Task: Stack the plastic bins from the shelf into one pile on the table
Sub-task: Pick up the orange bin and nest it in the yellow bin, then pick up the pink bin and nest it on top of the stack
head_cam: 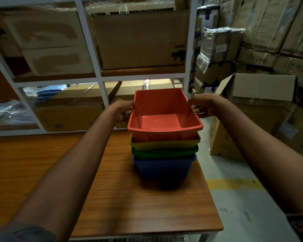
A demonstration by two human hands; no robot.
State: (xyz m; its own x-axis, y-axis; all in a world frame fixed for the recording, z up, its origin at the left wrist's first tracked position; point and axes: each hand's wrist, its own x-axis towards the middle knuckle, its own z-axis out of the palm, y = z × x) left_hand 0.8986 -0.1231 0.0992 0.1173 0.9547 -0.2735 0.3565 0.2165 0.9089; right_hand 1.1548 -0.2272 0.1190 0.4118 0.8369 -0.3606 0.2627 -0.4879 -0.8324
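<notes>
**Pile of four plastic bins.** Four rectangular, open-topped tubs of moulded plastic are nested one in another, each with tapered walls and a rolled rim. From the bottom up they are listed as blue bin [163,167], green bin [163,153], yellow bin [164,143] and red bin [159,121]. Only the rims of the green and yellow bins are shown. The blue bin's matte front wall is seen in full. The red bin's inside is faintly grained, with a flat floor and a shallow raised step at its six o'clock edge. It appears to sit higher than the others, perhaps not fully seated.

**Placement.** The pile is set on the table [147,206], a smooth wood-grain laminate top, toward the table's one o'clock corner.

**Hands.** The red bin is grasped on both sides. The left hand [122,110] is curled over its rim at nine o'clock, and the right hand [202,105] over its rim at three o'clock.

**Surroundings.** A white metal shelf frame [98,79] is placed at twelve o'clock of the pile and is filled with cardboard cartons, some wrapped in film. An open carton [259,88] is found at two o'clock, among stacked boxes. A grey floor with a yellow stripe [234,184] is seen at four o'clock.
</notes>
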